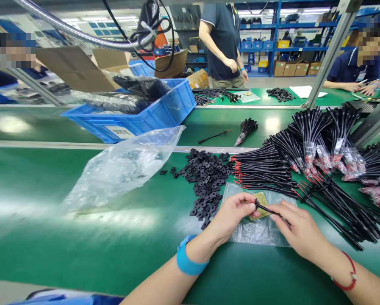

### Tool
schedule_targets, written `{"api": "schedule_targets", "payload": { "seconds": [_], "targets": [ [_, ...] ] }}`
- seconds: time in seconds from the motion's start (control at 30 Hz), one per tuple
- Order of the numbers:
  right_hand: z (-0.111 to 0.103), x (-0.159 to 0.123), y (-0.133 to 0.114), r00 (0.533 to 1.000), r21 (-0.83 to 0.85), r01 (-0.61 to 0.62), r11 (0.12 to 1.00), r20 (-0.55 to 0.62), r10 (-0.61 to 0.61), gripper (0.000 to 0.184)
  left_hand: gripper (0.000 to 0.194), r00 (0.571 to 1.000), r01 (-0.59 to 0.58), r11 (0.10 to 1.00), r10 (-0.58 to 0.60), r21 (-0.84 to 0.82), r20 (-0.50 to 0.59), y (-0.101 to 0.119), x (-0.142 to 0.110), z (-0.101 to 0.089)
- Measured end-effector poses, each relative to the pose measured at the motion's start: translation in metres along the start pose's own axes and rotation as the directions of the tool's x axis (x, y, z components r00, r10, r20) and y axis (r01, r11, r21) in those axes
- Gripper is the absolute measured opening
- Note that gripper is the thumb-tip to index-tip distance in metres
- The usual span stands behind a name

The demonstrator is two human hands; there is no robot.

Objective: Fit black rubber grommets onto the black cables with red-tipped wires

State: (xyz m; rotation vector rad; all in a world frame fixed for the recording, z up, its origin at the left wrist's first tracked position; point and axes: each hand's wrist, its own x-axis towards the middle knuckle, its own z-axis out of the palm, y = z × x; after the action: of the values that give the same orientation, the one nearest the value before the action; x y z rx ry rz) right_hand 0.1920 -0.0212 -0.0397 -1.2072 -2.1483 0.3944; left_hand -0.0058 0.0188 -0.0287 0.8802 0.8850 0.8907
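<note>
The left hand (232, 218) and right hand (299, 231) are pinching a black cable (272, 212) above a clear plastic bag (259, 233), fingers nearly shut; working its end apparently, and the next move is calling for a steady grip

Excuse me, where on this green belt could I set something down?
Bare green belt spreads left of the left hand, below the clear plastic bag. It's crowded right of the black punched parts, where black wire harnesses pile up.

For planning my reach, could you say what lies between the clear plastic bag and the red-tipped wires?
In the head view, a heap of small black pieces lies there.
</note>
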Motion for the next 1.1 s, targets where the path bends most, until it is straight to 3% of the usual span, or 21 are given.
{"api": "schedule_targets", "payload": {
  "seconds": [0.2, 0.3, 0.43, 0.57, 0.7, 0.8, 0.9, 0.93, 1.0, 1.03, 1.1],
  "targets": [
    [0.000, 0.002, -0.001, 0.986, -0.212, 0.108, 0.971, -0.104, -0.133, 0.023, 0.029, 0.999, -0.016, 1.000, 0.016, -0.021, -0.037, -0.002, -0.006, 0.008],
    [-0.003, 0.003, -0.007, 0.983, -0.255, 0.109, 0.961, -0.113, -0.142, 0.025, 0.030, 0.999, 0.017, 1.000, -0.018, -0.015, -0.028, -0.004, -0.011, 0.012],
    [-0.008, 0.002, -0.016, 1.000, -0.145, 0.001, 0.989, 0.024, 0.002, 0.032, 0.027, 1.000, 0.011, 0.998, -0.011, 0.063, -0.011, -0.006, -0.016, 0.015],
    [-0.013, 0.002, -0.021, 0.947, 0.085, -0.218, 0.972, 0.259, 0.190, 0.034, 0.011, 0.985, -0.174, 0.934, 0.161, 0.312, 0.067, -0.004, -0.019, 0.012],
    [-0.013, 0.004, -0.019, 0.872, 0.349, -0.419, 0.838, 0.411, 0.264, 0.038, 0.007, 0.931, -0.362, 0.711, 0.306, 0.603, 0.197, 0.002, -0.022, 0.010],
    [-0.010, 0.003, -0.016, 0.829, 0.530, -0.531, 0.661, 0.485, 0.277, 0.043, 0.013, 0.901, -0.433, 0.626, 0.329, 0.649, 0.285, 0.007, -0.026, 0.009],
    [-0.007, 0.002, -0.014, 0.759, 0.595, -0.640, 0.486, 0.588, 0.279, 0.047, 0.017, 0.867, -0.498, 0.557, 0.338, 0.664, 0.367, 0.009, -0.029, 0.008],
    [-0.006, 0.001, -0.014, 0.752, 0.587, -0.648, 0.485, 0.594, 0.285, 0.047, 0.018, 0.857, -0.516, 0.540, 0.340, 0.665, 0.388, 0.009, -0.029, 0.007],
    [-0.006, -0.001, -0.015, 0.788, 0.514, -0.591, 0.622, 0.533, 0.308, 0.044, 0.018, 0.856, -0.517, 0.537, 0.334, 0.667, 0.395, 0.009, -0.030, 0.007],
    [-0.005, -0.003, -0.016, 0.826, 0.433, -0.521, 0.735, 0.473, 0.307, 0.041, 0.017, 0.874, -0.486, 0.565, 0.317, 0.667, 0.368, 0.008, -0.030, 0.007],
    [-0.005, -0.007, -0.016, 0.916, 0.197, -0.303, 0.933, 0.332, 0.227, 0.035, 0.011, 0.945, -0.322, 0.717, 0.210, 0.619, 0.249, 0.005, -0.029, 0.009]
  ]
}}
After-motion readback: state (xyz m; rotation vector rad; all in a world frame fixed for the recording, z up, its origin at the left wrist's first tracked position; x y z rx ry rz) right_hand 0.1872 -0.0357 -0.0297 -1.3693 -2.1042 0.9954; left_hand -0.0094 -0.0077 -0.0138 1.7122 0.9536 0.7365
